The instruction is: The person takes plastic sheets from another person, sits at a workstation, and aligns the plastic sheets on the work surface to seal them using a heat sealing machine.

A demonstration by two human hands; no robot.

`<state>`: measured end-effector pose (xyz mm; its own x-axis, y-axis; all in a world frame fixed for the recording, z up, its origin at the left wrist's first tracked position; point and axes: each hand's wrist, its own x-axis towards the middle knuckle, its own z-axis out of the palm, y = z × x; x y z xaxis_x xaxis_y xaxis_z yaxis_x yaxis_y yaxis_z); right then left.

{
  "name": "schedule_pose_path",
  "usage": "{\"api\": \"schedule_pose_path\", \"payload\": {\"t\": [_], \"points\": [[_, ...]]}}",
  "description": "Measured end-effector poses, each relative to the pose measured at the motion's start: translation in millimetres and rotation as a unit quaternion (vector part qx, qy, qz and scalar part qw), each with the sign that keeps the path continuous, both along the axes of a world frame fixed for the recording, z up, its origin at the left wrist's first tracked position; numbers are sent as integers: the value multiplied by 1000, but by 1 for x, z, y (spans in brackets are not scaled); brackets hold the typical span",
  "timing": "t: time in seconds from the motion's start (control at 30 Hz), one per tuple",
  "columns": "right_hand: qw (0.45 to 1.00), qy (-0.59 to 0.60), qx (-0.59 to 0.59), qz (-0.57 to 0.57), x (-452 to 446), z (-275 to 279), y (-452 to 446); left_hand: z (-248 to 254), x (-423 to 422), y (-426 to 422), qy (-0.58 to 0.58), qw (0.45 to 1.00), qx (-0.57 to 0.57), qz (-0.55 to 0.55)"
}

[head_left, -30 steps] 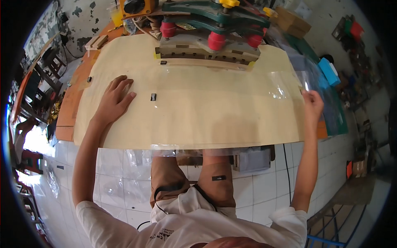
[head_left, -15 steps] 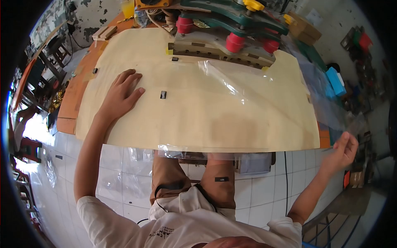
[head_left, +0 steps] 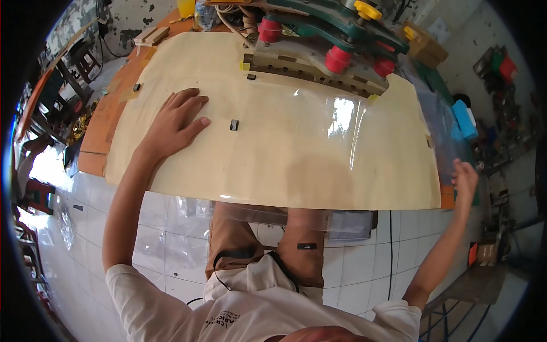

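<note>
My left hand (head_left: 175, 122) lies on the cream sheet (head_left: 268, 154) that covers the table, with its fingers spread and nothing in them. A small black block (head_left: 234, 125) is just right of its thumb. Clear plastic film (head_left: 341, 117) shows glare on the sheet's right half. Beyond the sheet's right edge is my right hand (head_left: 465, 174), raised with its fingers curled together; what they hold, if anything, is too small to tell. At the back stands a green press (head_left: 319, 25) with red knobs, its long bar (head_left: 313, 74) above the sheet.
More clear film (head_left: 436, 117) lies on the table's right side beside a blue box (head_left: 465, 119). A cardboard box (head_left: 426, 47) is at the back right, wooden strips (head_left: 151, 37) at the back left. Beneath the table's front edge are my legs and a grey box (head_left: 350, 223).
My right hand swung out to the right and then came partly back up. The clear film now spreads flatter over the sheet. My left hand stays on the sheet. The view has shifted slightly.
</note>
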<state>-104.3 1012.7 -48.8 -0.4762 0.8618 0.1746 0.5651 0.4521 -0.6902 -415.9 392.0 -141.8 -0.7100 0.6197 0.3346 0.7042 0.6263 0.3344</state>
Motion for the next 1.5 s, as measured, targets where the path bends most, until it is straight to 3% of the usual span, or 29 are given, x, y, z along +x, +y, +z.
{"api": "schedule_pose_path", "payload": {"t": [0.03, 0.07, 0.1, 0.17, 0.23, 0.3, 0.43, 0.53, 0.6, 0.73, 0.8, 0.83, 0.9, 0.97, 1.1, 1.23, 1.3, 1.4, 1.47, 1.5], "points": [[1000, -1, 2, 2, -10, -10, -6, 2, 1, 0, 2, 1000, -5, -3], [981, -80, 177, -2, -24, -20, -23, 4, 1, 0, 6, 1000, -11, -5], [926, -155, 344, -7, -37, -29, -37, 5, 1, 1, 6, 1000, -11, -3], [955, -35, 223, 191, -71, -44, -50, 6, 2, 2, -2, 1000, -22, -5], [926, -35, 167, 337, -107, -47, -89, 6, 2, 3, -4, 1000, -25, -1], [868, -50, 208, 448, -138, -49, -120, 5, 1, 4, -5, 1000, -27, 6], [864, -71, 195, 459, -175, -54, -151, 8, 2, 3, -12, 999, -31, 11], [882, -163, 145, 417, -190, -50, -155, 9, 2, 3, -17, 999, -38, 11], [878, -176, 25, 444, -196, -52, -144, 8, 1, 4, -17, 999, -42, 11], [849, -175, -18, 498, -203, -60, -127, 12, -3, 10, 0, 998, -65, -1], [902, -55, 18, 428, -195, -57, -135, 17, -7, 15, 5, 997, -72, -4], [902, -56, 18, 429, -190, -52, -140, 18, -10, 18, 23, 996, -83, 3], [894, 51, 175, 409, -176, -36, -151, 23, -13, 26, 41, 995, -91, 11], [887, 65, 211, 405, -157, -17, -166, 32, -13, 36, 37, 999, -6, -1], [847, 90, 297, 432, -119, 20, -184, 49, 2, 57, 55, 997, 46, -16], [826, 123, 312, 452, -91, 49, -186, 53, 6, 73, 94, 985, 122, -80], [835, 126, 261, 468, -81, 61, -182, 56, 5, 77, 118, 977, 145, -106], [838, 119, 191, 496, -73, 71, -171, 71, 6, 76, 95, 967, 155, -177], [844, 115, 170, 496, -74, 75, -167, 79, 6, 72, -128, 972, 140, -139], [849, 111, 147, 495, -75, 76, -165, 81, 8, 74, -109, 962, 188, -166]]}}
